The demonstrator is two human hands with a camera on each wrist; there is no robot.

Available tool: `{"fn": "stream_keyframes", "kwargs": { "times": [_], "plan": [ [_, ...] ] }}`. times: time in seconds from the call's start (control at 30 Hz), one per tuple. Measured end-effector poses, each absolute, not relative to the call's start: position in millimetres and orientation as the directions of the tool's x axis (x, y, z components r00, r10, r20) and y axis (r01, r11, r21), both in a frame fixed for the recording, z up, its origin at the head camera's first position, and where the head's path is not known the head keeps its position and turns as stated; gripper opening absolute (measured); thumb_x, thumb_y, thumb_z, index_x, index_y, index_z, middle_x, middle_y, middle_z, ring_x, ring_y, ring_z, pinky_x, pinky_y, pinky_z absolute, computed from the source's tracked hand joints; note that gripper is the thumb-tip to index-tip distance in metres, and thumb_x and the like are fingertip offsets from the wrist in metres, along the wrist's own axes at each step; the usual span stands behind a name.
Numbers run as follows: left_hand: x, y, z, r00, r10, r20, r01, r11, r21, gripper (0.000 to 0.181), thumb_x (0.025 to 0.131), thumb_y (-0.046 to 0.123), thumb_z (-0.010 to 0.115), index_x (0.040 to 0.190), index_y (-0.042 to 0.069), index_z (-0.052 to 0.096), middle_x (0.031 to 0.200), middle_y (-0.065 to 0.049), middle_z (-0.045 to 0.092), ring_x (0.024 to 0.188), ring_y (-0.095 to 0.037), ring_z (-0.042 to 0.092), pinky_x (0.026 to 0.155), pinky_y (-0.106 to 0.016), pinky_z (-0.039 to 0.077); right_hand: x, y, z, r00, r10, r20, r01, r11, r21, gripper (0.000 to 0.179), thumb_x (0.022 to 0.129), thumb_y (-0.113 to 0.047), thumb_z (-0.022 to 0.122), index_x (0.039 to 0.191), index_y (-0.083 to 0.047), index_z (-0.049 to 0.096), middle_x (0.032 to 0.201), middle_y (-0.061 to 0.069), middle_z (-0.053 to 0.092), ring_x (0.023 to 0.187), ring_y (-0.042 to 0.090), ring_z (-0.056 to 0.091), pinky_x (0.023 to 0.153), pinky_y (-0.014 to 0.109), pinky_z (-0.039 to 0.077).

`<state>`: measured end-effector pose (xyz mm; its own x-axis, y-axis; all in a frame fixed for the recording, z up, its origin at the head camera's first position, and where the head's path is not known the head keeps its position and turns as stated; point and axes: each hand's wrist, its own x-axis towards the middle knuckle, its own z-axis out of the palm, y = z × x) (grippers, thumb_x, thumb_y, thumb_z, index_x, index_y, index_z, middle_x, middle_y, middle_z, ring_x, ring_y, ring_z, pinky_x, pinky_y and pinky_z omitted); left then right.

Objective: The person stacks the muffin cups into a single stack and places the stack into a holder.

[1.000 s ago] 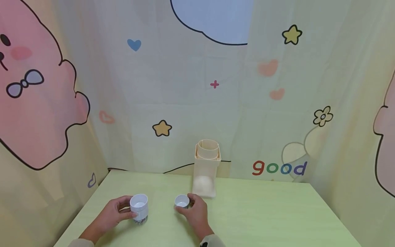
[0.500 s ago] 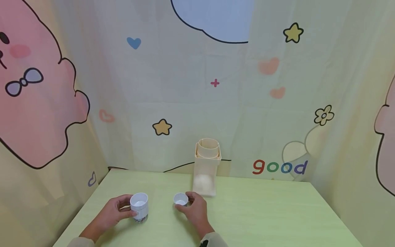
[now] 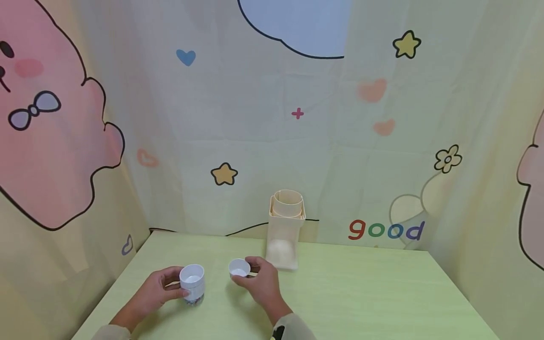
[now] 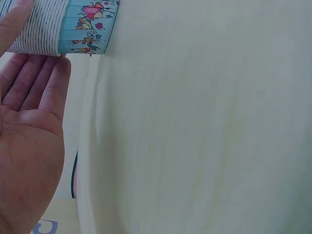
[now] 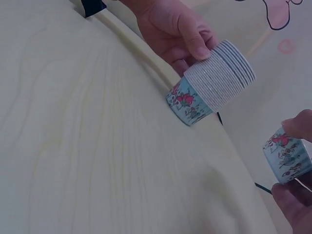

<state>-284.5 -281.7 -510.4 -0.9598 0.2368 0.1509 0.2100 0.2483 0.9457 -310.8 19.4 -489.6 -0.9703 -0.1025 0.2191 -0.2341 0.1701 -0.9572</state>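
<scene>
My left hand [image 3: 159, 293] grips a stack of small paper cups [image 3: 194, 286], thumb in front and fingers behind. The stack stands upright with its mouth up; the left wrist view shows nested white rims and a light blue, flower-printed bottom cup [image 4: 87, 29]. To the right of it, my right hand [image 3: 262, 282] pinches a single paper cup [image 3: 240, 267] between thumb and fingers, open end up. In the right wrist view, that single cup [image 5: 286, 157] bears the same floral print. A gap separates it from the stack.
Behind my right hand, a beige cup dispenser [image 3: 282, 236] with a round tube at its top stands near the table's back edge. The pale green table [image 3: 374, 293] meets a cartoon-printed curtain [image 3: 259, 108] at the back and sides.
My right hand has shifted left and slightly away from me with the single cup, closing some distance to the stack. My left hand and its stack have stayed nearly still.
</scene>
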Motion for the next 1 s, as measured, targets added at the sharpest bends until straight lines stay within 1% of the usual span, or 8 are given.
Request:
{"fn": "stream_keyframes", "kwargs": {
  "times": [0.1,0.17,0.23,0.33,0.47,0.63,0.83,1.0],
  "plan": [
    [-285,-282,-510,-0.959,0.239,0.156,0.214,0.245,0.946,0.068,0.082,0.013,0.087,0.135,-0.013,0.053,0.133,-0.033,0.06,0.115,-0.018,0.068,0.096,-0.029,0.06,-308,14,-481,-0.965,-0.129,0.226,-0.246,0.163,-0.956,0.052,0.071,-0.007,0.092,0.117,0.003,0.069,0.106,0.015,0.074,0.096,0.021,0.07,0.081,0.024,0.063],
    [-285,-282,-510,-0.958,0.239,0.155,0.214,0.244,0.946,0.068,0.081,0.013,0.087,0.135,-0.013,0.053,0.132,-0.032,0.06,0.114,-0.016,0.068,0.096,-0.028,0.06,-307,9,-475,-0.962,-0.148,0.23,-0.253,0.158,-0.954,0.052,0.072,-0.007,0.092,0.117,0.002,0.069,0.107,0.015,0.074,0.094,0.022,0.071,0.08,0.024,0.063],
    [-285,-282,-510,-0.958,0.239,0.155,0.214,0.247,0.945,0.068,0.081,0.013,0.087,0.135,-0.013,0.054,0.132,-0.032,0.061,0.115,-0.018,0.068,0.096,-0.028,0.06,-306,5,-472,-0.958,-0.169,0.233,-0.259,0.152,-0.954,0.052,0.072,-0.009,0.092,0.118,0.0,0.069,0.108,0.013,0.073,0.092,0.02,0.072,0.079,0.024,0.062],
    [-285,-282,-510,-0.959,0.24,0.152,0.213,0.258,0.942,0.068,0.082,0.015,0.087,0.135,-0.012,0.054,0.132,-0.031,0.061,0.118,-0.026,0.067,0.097,-0.029,0.06,-305,-2,-467,-0.95,-0.205,0.235,-0.267,0.146,-0.953,0.053,0.073,-0.012,0.092,0.12,-0.003,0.069,0.108,0.01,0.073,0.09,0.017,0.071,0.078,0.023,0.062],
    [-285,-282,-510,-0.959,0.245,0.145,0.209,0.261,0.942,0.069,0.082,0.017,0.087,0.136,-0.012,0.054,0.134,-0.032,0.06,0.12,-0.033,0.065,0.097,-0.031,0.06,-303,-10,-463,-0.938,-0.244,0.246,-0.284,0.135,-0.949,0.054,0.074,-0.015,0.092,0.122,-0.003,0.069,0.108,0.007,0.074,0.091,0.015,0.07,0.079,0.021,0.061],
    [-285,-282,-508,-0.96,0.247,0.134,0.2,0.261,0.945,0.069,0.082,0.017,0.087,0.136,-0.01,0.054,0.134,-0.03,0.061,0.122,-0.035,0.065,0.097,-0.031,0.059,-300,-20,-457,-0.927,-0.272,0.26,-0.298,0.108,-0.949,0.055,0.076,-0.016,0.092,0.124,-0.003,0.068,0.11,0.006,0.074,0.096,0.017,0.07,0.08,0.019,0.06],
    [-284,-281,-506,-0.967,0.232,0.105,0.169,0.279,0.945,0.069,0.083,0.019,0.086,0.138,-0.008,0.054,0.135,-0.026,0.062,0.124,-0.036,0.063,0.097,-0.03,0.059,-296,-29,-451,-0.923,-0.293,0.251,-0.281,0.065,-0.957,0.055,0.077,-0.015,0.091,0.126,-0.002,0.068,0.112,0.006,0.073,0.096,0.02,0.071,0.081,0.021,0.062],
    [-283,-281,-507,-0.966,0.233,0.112,0.178,0.286,0.941,0.069,0.083,0.02,0.086,0.138,-0.008,0.054,0.135,-0.027,0.061,0.124,-0.038,0.063,0.097,-0.03,0.06,-294,-38,-451,-0.923,-0.29,0.251,-0.274,0.038,-0.961,0.052,0.077,-0.015,0.091,0.124,-0.005,0.069,0.112,0.005,0.074,0.096,0.016,0.07,0.082,0.02,0.06]
  ]
}}
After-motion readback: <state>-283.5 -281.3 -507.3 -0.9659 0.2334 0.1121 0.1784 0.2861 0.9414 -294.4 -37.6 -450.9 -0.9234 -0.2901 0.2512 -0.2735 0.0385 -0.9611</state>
